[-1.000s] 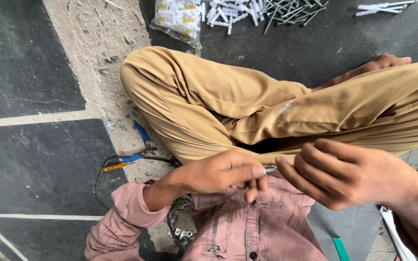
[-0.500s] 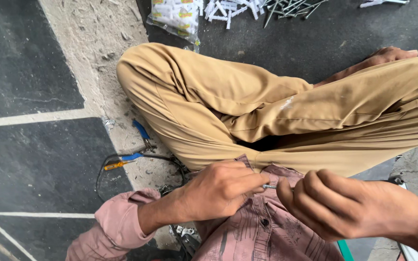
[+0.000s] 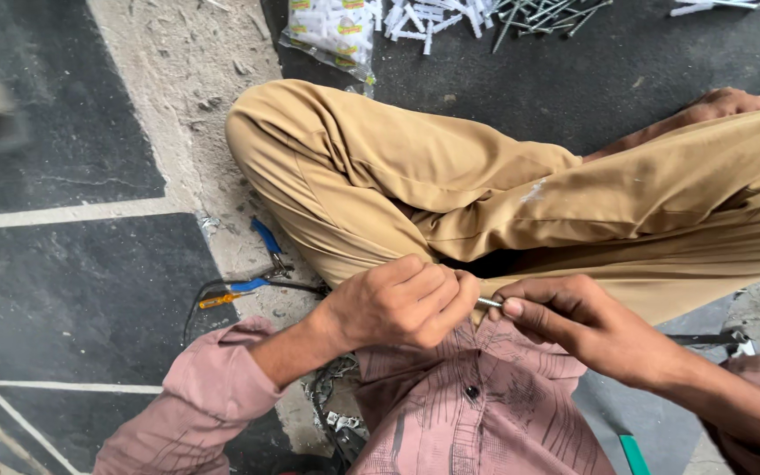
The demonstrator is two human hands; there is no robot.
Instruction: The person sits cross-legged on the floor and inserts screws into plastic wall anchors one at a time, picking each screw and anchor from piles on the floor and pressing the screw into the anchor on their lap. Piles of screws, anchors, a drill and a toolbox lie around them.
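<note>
— What are the two hands doing?

— The left hand is curled into a loose fist, fingers folded in, and the right hand meets it with thumb and forefinger pinched. Between them sits one small grey metal piece, a short pin or screw (too small to tell which); both hands grip it, one at each end, just above the pink shirt.

— Where is that, relative to the body?

— In the lap, right in front of the crossed legs in tan trousers. One bare foot shows at the upper right.

— Any tools on the ground?

— One pair of blue-handled pliers lies on the dusty strip beside the left knee. Just below it lies one small screwdriver with a blue and orange handle, and a dark wire loops past it. A tangle of small metal bits rests near the left forearm; I cannot count them.

— And farther off?

— At the top edge, one clear plastic bag of white wall plugs, then a loose scatter of white plugs beside it, and one heap of grey nails. The loose pieces are too many and too blurred to count. One green strip pokes in at the bottom.
</note>
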